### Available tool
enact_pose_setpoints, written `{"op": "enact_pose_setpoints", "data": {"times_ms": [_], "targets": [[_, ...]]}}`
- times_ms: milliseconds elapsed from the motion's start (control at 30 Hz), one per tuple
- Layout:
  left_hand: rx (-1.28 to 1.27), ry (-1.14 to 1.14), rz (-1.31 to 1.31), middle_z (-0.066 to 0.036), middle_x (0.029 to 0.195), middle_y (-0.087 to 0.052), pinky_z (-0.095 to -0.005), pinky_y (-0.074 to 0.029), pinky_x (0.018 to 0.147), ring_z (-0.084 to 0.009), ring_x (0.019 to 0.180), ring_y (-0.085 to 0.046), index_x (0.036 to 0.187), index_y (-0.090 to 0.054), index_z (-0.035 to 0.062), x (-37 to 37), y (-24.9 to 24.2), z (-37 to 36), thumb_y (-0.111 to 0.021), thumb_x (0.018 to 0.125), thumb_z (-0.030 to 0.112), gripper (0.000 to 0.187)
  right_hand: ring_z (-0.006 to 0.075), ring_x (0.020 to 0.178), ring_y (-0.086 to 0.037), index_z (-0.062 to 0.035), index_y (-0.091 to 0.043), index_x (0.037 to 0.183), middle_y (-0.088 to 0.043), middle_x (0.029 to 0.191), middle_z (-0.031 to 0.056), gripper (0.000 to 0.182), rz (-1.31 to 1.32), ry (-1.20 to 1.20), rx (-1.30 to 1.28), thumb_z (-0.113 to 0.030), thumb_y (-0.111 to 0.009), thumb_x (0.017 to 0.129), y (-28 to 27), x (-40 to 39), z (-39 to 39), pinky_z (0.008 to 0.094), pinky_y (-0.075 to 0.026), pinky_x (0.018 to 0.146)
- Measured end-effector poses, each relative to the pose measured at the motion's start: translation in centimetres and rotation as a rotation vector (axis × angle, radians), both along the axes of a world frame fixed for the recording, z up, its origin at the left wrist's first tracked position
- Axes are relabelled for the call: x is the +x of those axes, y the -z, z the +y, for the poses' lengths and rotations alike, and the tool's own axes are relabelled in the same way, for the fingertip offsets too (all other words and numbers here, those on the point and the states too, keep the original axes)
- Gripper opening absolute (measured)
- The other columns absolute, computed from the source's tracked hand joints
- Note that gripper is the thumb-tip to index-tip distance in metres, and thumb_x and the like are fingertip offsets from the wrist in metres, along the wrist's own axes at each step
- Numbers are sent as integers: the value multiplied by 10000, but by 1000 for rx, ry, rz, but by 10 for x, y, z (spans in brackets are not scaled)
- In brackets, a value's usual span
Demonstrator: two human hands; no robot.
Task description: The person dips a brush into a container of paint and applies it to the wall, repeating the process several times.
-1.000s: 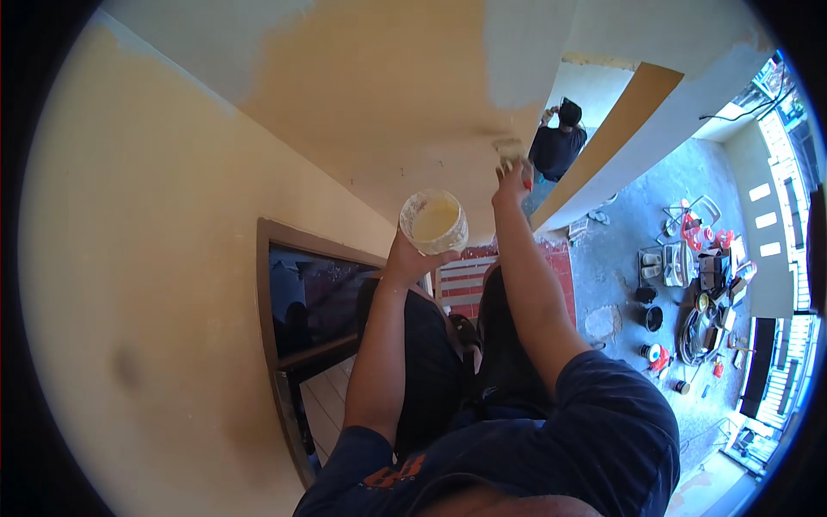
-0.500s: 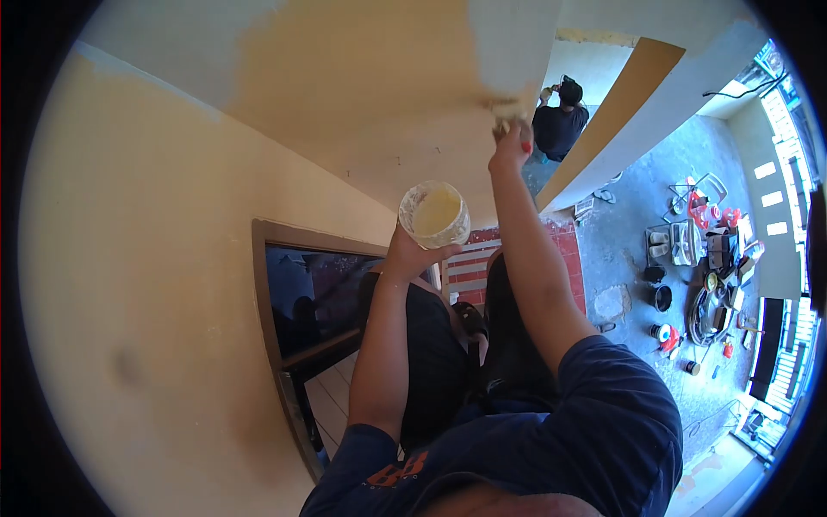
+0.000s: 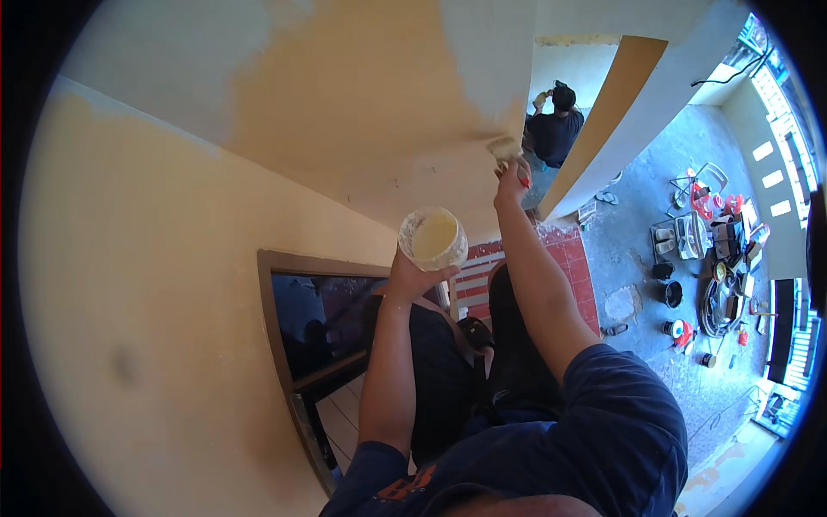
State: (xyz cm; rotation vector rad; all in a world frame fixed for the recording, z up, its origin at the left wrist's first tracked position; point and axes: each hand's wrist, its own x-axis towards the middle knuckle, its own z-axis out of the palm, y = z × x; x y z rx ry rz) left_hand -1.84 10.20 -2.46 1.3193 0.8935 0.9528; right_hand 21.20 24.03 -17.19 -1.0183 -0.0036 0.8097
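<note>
My right hand (image 3: 513, 184) is raised overhead, shut on a paintbrush (image 3: 506, 151) with a red handle. Its bristles touch the ceiling (image 3: 370, 95) at the border between a tan patch and pale grey-white paint. My left hand (image 3: 412, 274) holds up a small white tub (image 3: 432, 239) with cream-yellow paint inside, just left of my right forearm and below the brush.
A cream wall (image 3: 146, 310) fills the left, with a brown-framed window (image 3: 310, 345) in it. Another person (image 3: 554, 129) in dark clothes works at the far wall. Far below, tools, buckets and cans (image 3: 706, 276) lie on a grey concrete floor beside red tiles (image 3: 575, 267).
My right hand pushed the brush up along the ceiling, then drew it back down. The tub in my left hand sits a little lower in view. The view has tilted slightly.
</note>
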Motion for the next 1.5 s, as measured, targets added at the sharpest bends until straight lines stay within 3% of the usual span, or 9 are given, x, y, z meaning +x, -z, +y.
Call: {"op": "enact_pose_setpoints", "data": {"times_ms": [133, 400, 633, 733, 967, 1100, 1267, 1400, 1500], "targets": [[-1, 21, 16, -108, 1247, -579, -347, -445, 1011, -196, 1167, -561, 1310, -440, -9, 0, -2, -2, -913, 591, 107, 868, 214, 889, -661, -99, -549, 1142, -633, 1063, 84, 279, 43, 96, 31, -168, -634, 886, -39, 17, 23, 311, -560, 708], [64, 46, 61, -120, 1262, -573, -376, -476, 997, -212, 1173, -568, 1337, -430, -8, -4, 8, 1, -874, 634, 28, 832, 268, 1004, -628, -82, -463, 1210, -563, 1135, 99, 350, 105, 103, 581, -135, -620, 901, -148, 40, -2, 383, -554, 792], [35, 50, 55, -110, 1281, -558, -372, -468, 1000, -203, 1175, -561, 1339, -429, 0, 0, 10, 2, -890, 621, 60, 855, 240, 896, -665, -100, -540, 1164, -621, 1071, 81, 298, -4, 15, 47, -135, -636, 884, -10, 34, 13, 343, -557, 703], [97, 59, 110, -104, 1280, -555, -369, -451, 1014, -203, 1188, -544, 1341, -423, 1, 2, 8, 4, -900, 603, 68, 881, 240, 887, -668, -93, -547, 1151, -625, 1060, 88, 306, 36, 62, 10, -138, -649, 866, -28, 35, 4, 321, -554, 687], [87, 44, 224, -111, 1266, -564, -364, -453, 1013, -210, 1177, -556, 1338, -420, -6, 0, 10, -1, -895, 611, 59, 871, 241, 955, -640, -117, -505, 1186, -592, 1070, 97, 331, 97, 80, 426, -138, -628, 880, -155, 34, 23, 361, -556, 759], [74, 43, 143, -115, 1270, -563, -366, -452, 1016, -213, 1179, -555, 1343, -415, -6, 1, 5, 2, -887, 618, 47, 866, 248, 961, -640, -114, -490, 1209, -594, 1078, 86, 347, 54, 112, 513, -152, -624, 891, -130, 30, 11, 373, -550, 790], [43, 22, 43, -125, 1266, -559, -356, -420, 1034, -215, 1195, -540, 1332, -392, -17, 3, 12, 3, -925, 584, 139, 931, 235, 964, -648, -122, -516, 1205, -621, 1107, 63, 323, 40, 14, 103, -189, -615, 906, -15, 28, 16, 337, -529, 743], [57, 36, 88, -126, 1266, -557, -360, -416, 1036, -219, 1198, -538, 1337, -389, -16, 4, 6, 3, -926, 577, 139, 943, 221, 987, -644, -121, -526, 1197, -625, 1119, 48, 303, 39, 62, -48, -185, -602, 911, -26, 29, 11, 335, -514, 762], [60, 32, 128, -118, 1273, -554, -366, -434, 1027, -217, 1195, -543, 1346, -391, -7, 1, 9, 1, -904, 598, 91, 912, 226, 1040, -622, -124, -502, 1209, -599, 1173, 66, 314, 90, 43, 156, -170, -592, 912, -108, 26, 28, 350, -508, 816]]}}
